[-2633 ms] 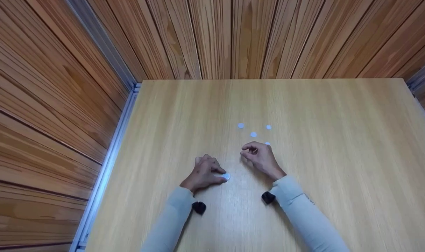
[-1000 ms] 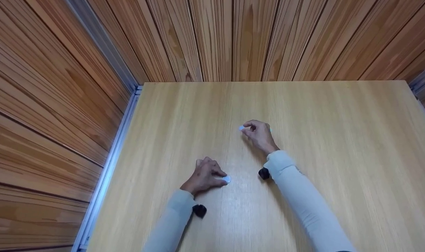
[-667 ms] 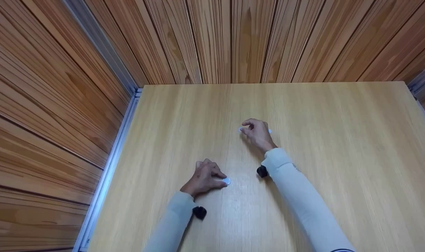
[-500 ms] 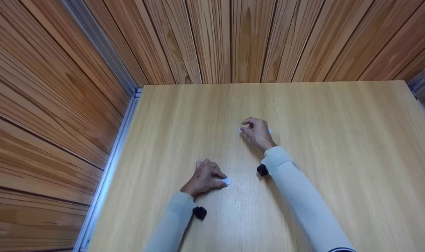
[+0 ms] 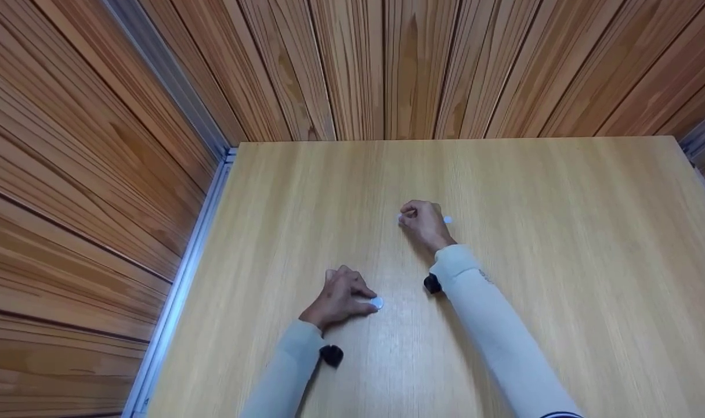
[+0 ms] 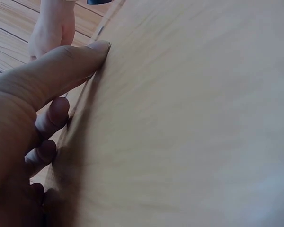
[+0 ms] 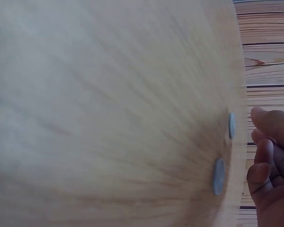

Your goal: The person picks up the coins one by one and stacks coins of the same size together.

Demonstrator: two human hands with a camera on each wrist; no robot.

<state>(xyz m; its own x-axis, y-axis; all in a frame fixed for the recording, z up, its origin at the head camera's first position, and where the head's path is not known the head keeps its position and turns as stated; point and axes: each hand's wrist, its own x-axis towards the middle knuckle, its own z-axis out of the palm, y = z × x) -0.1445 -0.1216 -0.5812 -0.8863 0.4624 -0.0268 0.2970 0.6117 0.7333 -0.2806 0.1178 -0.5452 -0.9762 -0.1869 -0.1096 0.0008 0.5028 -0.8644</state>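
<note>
My left hand point(image 5: 339, 297) rests low over the table, thumb and index finger pinching the edge of a small round white disc point(image 5: 377, 302). In the left wrist view the thumb point(image 6: 80, 61) reaches down to the tabletop; the disc is hidden there. Farther forward, my right hand point(image 5: 423, 223) hovers over more discs with thumb and fingers loosely bent. One white disc point(image 5: 399, 218) peeks out by its fingertips, and another disc point(image 5: 448, 219) lies right of the knuckles. The right wrist view shows two flat discs point(image 7: 218, 176) on the wood, apart from the right fingers point(image 7: 272, 125).
The wooden tabletop point(image 5: 561, 261) spreads around both hands. Plank walls point(image 5: 358, 69) close it in at the back and left, with a metal rail point(image 5: 178, 278) along the left edge. Black wrist cameras point(image 5: 331, 355) sit under the sleeves.
My right hand moved forward from near the table's middle to the far discs, and its thumb and index finger have since drawn closer together. My left hand stays by its disc.
</note>
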